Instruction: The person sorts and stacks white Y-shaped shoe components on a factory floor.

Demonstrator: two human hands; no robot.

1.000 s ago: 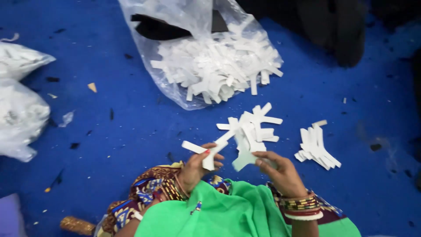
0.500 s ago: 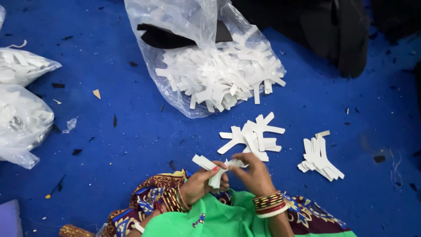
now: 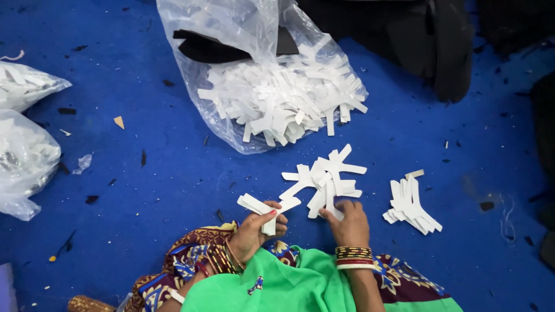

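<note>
**White strips gathered by hand on a blue floor**

While a small bundle of white strips (image 3: pixel 261 209) is pinched in the left hand (image 3: pixel 254 231) at lower centre of the frame, its ends are left sticking out to the upper left, so that the pieces lie flat against one another and are kept together. The right hand (image 3: pixel 348 222), just beside it, is laid with its fingers curled down on the near edge of a loose pile of strips (image 3: pixel 324 179); whether a strip is actually nipped between those fingers cannot be told. That pile is spread just above the hands, within easy reach. A tidier stack of strips (image 3: pixel 411 205) is set apart towards the right, its pieces aligned and fanned slightly, which suggests sorted pieces kept separate from the loose ones. Further up, at upper centre, a clear plastic bag (image 3: pixel 231 34) is left open with a large heap of strips (image 3: pixel 283 101) spilling from its mouth. More filled clear bags (image 3: pixel 26 156) are seen at the left edge, on the blue floor (image 3: pixel 144 173), which is scattered with small scraps.
</note>
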